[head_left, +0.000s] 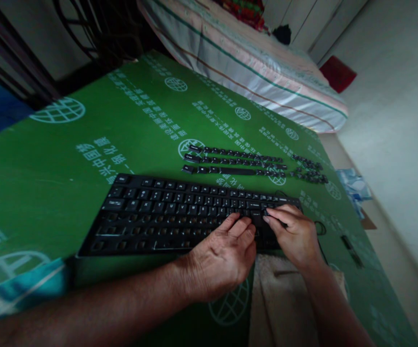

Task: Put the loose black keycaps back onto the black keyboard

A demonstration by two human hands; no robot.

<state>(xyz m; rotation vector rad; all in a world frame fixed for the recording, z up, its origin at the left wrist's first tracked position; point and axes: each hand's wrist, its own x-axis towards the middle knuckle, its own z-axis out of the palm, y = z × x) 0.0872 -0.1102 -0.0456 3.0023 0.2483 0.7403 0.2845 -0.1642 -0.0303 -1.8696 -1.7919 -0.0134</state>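
Observation:
A black computer keyboard [172, 202] lies in front of me; its upper rows carry keycaps, while the lower left rows show bare key sockets. My left hand [226, 248] reaches over its lower middle, fingers curled down and touching the keys, thumb hidden. At the right part of the keyboard, my right hand [295, 233] has thumb and index finger pinched together close to the keys. Whatever sits between those fingertips is too small and dark to name. Behind the keyboard, loose black keycaps [237, 171] lie in three rows, with a smaller group of keycaps [308, 168] to their right.
The green table [122, 120] bears printed white lettering. A beige cloth [281, 303] lies by my right forearm, a small dark tool-like object [351, 250] at the right, and a blue-green checked cloth [24, 289] at lower left. Beyond stands a bed [252, 72].

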